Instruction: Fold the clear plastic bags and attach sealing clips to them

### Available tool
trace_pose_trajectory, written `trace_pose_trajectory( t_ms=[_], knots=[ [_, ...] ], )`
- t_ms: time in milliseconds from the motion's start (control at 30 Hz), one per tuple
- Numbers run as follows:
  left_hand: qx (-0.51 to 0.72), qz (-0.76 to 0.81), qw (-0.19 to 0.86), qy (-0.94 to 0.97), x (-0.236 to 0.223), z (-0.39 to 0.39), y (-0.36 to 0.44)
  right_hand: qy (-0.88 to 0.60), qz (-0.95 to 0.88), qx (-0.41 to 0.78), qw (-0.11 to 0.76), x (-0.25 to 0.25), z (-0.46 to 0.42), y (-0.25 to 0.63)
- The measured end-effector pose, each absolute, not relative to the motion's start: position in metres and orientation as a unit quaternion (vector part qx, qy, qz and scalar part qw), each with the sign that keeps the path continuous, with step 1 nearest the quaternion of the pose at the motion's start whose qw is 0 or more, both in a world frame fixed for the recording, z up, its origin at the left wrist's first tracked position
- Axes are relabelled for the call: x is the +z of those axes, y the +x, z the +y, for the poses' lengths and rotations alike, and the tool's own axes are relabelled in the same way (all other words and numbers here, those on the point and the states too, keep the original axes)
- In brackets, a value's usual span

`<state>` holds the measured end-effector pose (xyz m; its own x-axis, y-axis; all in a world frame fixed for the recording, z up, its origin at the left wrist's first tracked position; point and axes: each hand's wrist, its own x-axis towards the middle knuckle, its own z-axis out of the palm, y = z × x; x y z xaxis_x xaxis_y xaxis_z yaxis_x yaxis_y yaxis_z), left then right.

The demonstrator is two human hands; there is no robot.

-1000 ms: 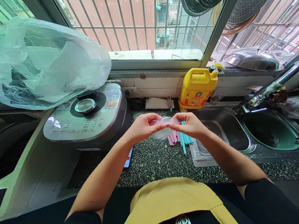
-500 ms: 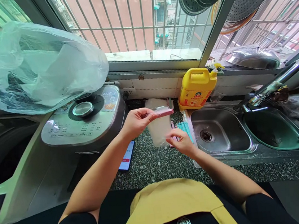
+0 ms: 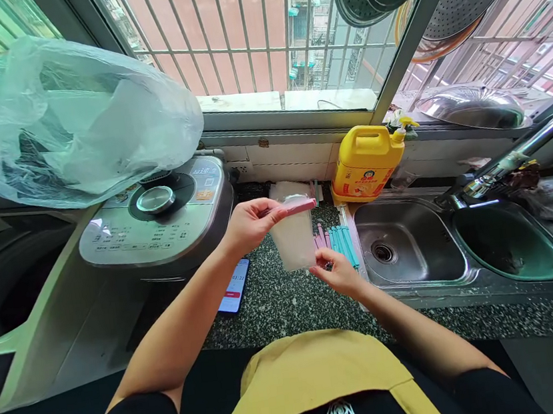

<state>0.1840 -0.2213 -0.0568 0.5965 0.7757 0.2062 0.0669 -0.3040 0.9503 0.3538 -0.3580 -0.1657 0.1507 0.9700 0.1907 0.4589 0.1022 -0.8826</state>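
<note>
My left hand point(image 3: 253, 224) is closed around one end of a pink bag-sealing clip point(image 3: 300, 206), which points right, above the counter. Clear film shows along the clip, over the top of a pale, translucent plastic bag point(image 3: 293, 242). At that bag's lower right corner, my right hand point(image 3: 337, 272) has its thumb and fingertips pinched together; the exact bit of film between them is hard to make out. Just beyond the right hand lies a row of several turquoise clips point(image 3: 344, 242), with pink and purple clips point(image 3: 321, 236) at its left.
A phone point(image 3: 236, 286) lies on the speckled counter point(image 3: 279, 314) beside a rice cooker point(image 3: 153, 229). Over the cooker bulges a large plastic bag point(image 3: 95, 122). At right are a yellow detergent jug point(image 3: 366, 162), a steel sink point(image 3: 411, 237), a green basin point(image 3: 508, 246) and a faucet point(image 3: 494, 170).
My right hand has closed its fingertips at the bag's lower corner. The clip in my left hand has shifted slightly left. The view has moved a little.
</note>
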Motion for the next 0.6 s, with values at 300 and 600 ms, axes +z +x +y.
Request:
trace_pose_trajectory(
  t_ms=[300,600],
  knots=[
    [0.258,0.234,0.474,0.809,-0.058,-0.228,0.196,-0.547,-0.741,0.15,0.36,-0.049,-0.316,0.374],
    [0.179,0.249,0.606,0.734,-0.115,-0.218,0.159,-0.56,-0.69,0.18,0.422,-0.039,-0.298,0.368]
  ],
)
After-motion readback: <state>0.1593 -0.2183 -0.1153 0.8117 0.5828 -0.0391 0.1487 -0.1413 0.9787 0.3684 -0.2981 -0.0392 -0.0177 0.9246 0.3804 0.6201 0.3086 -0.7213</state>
